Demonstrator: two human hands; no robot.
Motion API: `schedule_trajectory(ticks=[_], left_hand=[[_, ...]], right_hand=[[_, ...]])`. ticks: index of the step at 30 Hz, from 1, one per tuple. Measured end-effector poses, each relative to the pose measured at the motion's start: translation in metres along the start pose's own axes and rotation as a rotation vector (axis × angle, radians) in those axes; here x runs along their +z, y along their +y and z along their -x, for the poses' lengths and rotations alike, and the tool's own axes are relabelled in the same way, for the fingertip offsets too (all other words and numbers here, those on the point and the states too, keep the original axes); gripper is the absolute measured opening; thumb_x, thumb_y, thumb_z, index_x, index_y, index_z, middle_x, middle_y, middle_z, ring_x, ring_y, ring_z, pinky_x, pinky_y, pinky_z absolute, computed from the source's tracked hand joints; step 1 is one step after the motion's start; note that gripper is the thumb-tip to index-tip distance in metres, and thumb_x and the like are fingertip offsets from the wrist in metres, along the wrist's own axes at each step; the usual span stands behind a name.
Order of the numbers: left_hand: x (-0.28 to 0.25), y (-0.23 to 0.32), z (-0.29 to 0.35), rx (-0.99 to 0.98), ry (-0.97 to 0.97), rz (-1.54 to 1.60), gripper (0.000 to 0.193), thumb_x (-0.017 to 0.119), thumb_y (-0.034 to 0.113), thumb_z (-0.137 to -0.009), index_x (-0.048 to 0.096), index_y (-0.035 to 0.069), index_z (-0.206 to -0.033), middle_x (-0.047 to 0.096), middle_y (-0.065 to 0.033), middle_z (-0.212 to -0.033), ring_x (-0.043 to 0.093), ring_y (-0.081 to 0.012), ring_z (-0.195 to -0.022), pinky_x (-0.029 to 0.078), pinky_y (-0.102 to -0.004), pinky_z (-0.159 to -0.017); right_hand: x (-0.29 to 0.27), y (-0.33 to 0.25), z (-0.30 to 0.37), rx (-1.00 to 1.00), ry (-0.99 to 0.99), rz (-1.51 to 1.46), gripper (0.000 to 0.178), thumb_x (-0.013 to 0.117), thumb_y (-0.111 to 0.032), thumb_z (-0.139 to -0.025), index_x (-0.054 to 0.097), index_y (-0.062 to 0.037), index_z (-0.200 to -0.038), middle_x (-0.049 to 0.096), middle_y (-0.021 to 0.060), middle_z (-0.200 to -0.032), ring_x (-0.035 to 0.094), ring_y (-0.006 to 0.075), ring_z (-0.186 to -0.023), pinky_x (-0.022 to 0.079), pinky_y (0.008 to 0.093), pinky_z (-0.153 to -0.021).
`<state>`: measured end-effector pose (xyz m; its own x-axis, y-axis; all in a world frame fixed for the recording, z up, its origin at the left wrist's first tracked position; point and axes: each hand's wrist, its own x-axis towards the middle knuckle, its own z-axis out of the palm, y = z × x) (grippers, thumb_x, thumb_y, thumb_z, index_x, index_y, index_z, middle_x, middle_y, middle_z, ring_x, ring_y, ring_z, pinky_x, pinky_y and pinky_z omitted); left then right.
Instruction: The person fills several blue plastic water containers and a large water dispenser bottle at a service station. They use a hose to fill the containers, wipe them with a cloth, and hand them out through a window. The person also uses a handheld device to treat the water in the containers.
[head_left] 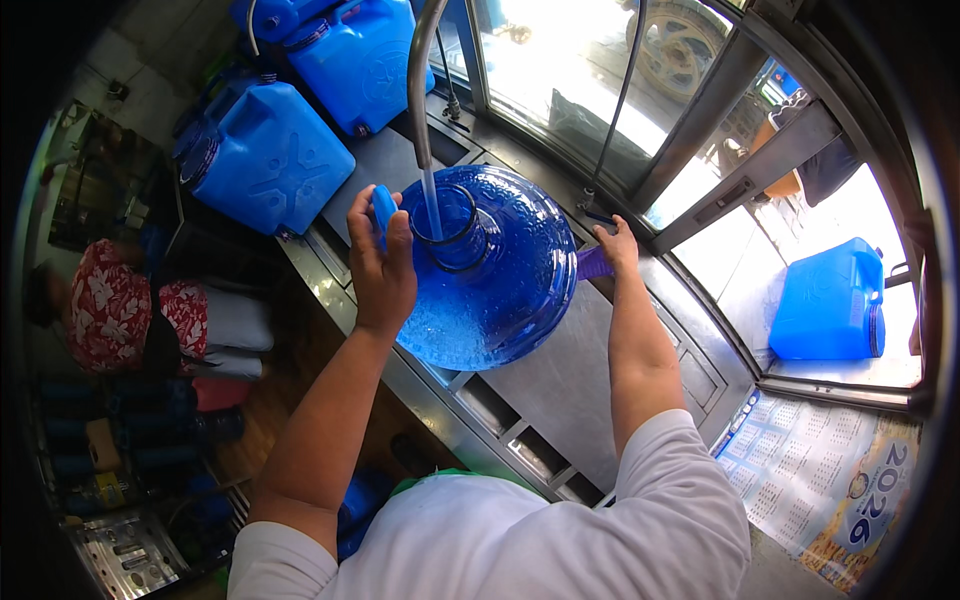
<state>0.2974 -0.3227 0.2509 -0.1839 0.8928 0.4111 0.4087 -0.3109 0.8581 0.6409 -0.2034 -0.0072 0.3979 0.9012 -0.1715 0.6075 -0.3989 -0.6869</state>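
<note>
A round, clear blue water jug (pixel 525 300) sits upright on the metal counter, wet with droplets. Above its mouth hangs a curved metal spout (pixel 418 100), and a stream of water (pixel 432 205) runs from it into the neck. Beside the neck, my left hand (pixel 380 275) holds a small blue cap (pixel 384 208) between thumb and fingers. My right hand (pixel 622 245), beyond the jug's right side, has its fingers closed at the end of a black valve lever (pixel 598 216). A purple piece (pixel 594 263), perhaps a handle, shows between the jug and my right wrist.
Blue square-sided jerrycans (pixel 270 160) stand at the far left of the metal counter (pixel 560 390). Windows line the far right, with another blue jerrycan (pixel 825 300) outside. A calendar (pixel 800 470) lies at the right. A person in a red patterned shirt (pixel 115 305) is at left.
</note>
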Motion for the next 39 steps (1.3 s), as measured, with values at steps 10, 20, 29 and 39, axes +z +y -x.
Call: schedule_trajectory(ticks=[10, 20, 29, 39], left_hand=[[0.0002, -0.0005, -0.0006, -0.012, -0.005, 0.016, 0.056, 0.048, 0.043, -0.097, 0.033, 0.002, -0.132, 0.053, -0.0172, -0.119, 0.054, -0.0215, -0.106, 0.043, -0.0334, -0.093], [0.001, -0.002, -0.0019, 0.005, -0.006, 0.045, 0.055, 0.049, 0.041, -0.097, 0.033, 0.001, -0.132, 0.053, -0.017, -0.118, 0.054, -0.0198, -0.104, 0.043, -0.0322, -0.092], [0.0011, -0.0024, -0.0012, 0.017, 0.001, 0.031, 0.055, 0.049, 0.041, -0.098, 0.033, 0.001, -0.132, 0.053, -0.0166, -0.118, 0.053, -0.0195, -0.104, 0.043, -0.0324, -0.091], [0.0001, -0.0028, -0.0003, -0.001, 0.003, 0.009, 0.055, 0.047, 0.042, -0.098, 0.033, 0.003, -0.133, 0.054, -0.0178, -0.119, 0.055, -0.0215, -0.106, 0.044, -0.0336, -0.092]], right_hand=[[0.0023, 0.006, -0.0028, -0.017, -0.005, -0.005, 0.07, 0.066, -0.046, -0.076, 0.048, -0.0132, -0.135, 0.057, 0.0171, -0.129, 0.054, 0.0313, -0.119, 0.042, 0.0392, -0.1], [0.0001, 0.0072, -0.0041, 0.025, -0.017, 0.036, 0.07, 0.065, -0.047, -0.077, 0.048, -0.0133, -0.135, 0.057, 0.0178, -0.129, 0.054, 0.0315, -0.12, 0.042, 0.0391, -0.1], [-0.0018, 0.0059, -0.0011, 0.02, -0.029, 0.039, 0.07, 0.066, -0.048, -0.077, 0.049, -0.0133, -0.135, 0.056, 0.0183, -0.13, 0.053, 0.0315, -0.121, 0.042, 0.039, -0.101], [-0.0034, 0.0037, 0.0019, 0.026, -0.034, 0.051, 0.07, 0.066, -0.048, -0.077, 0.049, -0.0135, -0.135, 0.056, 0.0185, -0.13, 0.053, 0.0321, -0.121, 0.042, 0.0394, -0.101]])
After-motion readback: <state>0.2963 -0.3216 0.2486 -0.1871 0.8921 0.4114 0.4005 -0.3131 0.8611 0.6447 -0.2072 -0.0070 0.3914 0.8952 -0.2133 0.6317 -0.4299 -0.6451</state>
